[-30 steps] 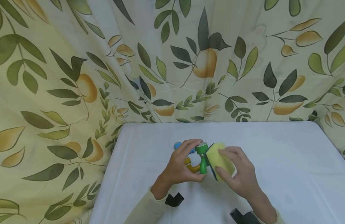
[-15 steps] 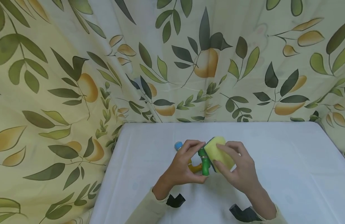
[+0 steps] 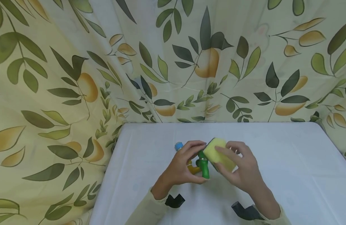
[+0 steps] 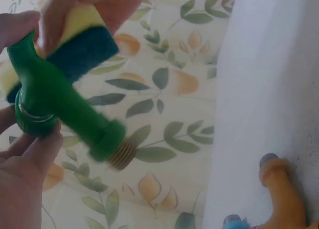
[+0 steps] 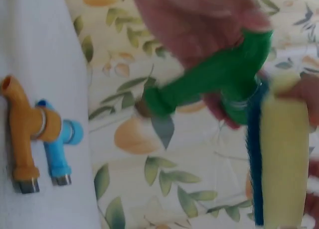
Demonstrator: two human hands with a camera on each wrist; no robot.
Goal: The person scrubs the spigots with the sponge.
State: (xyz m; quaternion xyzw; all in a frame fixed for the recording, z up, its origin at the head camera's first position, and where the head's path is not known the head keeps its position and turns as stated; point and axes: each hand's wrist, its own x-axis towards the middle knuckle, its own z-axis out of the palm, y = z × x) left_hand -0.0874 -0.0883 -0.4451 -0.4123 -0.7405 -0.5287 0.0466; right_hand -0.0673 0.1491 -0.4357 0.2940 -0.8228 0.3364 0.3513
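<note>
A green tap point(image 4: 55, 89) with a threaded brass end is held up off the table by my left hand point(image 3: 180, 167), thumb at the spout tip and fingers at the opposite end. My right hand point(image 3: 243, 167) grips a yellow sponge point(image 3: 219, 154) with a dark scouring side. That dark side faces the tap and lies against its round end in the right wrist view, where the green tap point(image 5: 214, 79) looks blurred. In the head view the sponge covers part of the tap's upper end.
An orange tap point(image 5: 25, 129) and a blue tap point(image 5: 60, 149) lie side by side on the white-covered table point(image 3: 288, 162), behind my left hand in the head view. A leaf-and-fruit patterned curtain point(image 3: 173, 62) hangs beyond the table's far edge.
The sponge has moved up and slightly left, now covering more of the tap's upper end. The green tap has tilted and shifted slightly. Orange and blue taps stay put.
</note>
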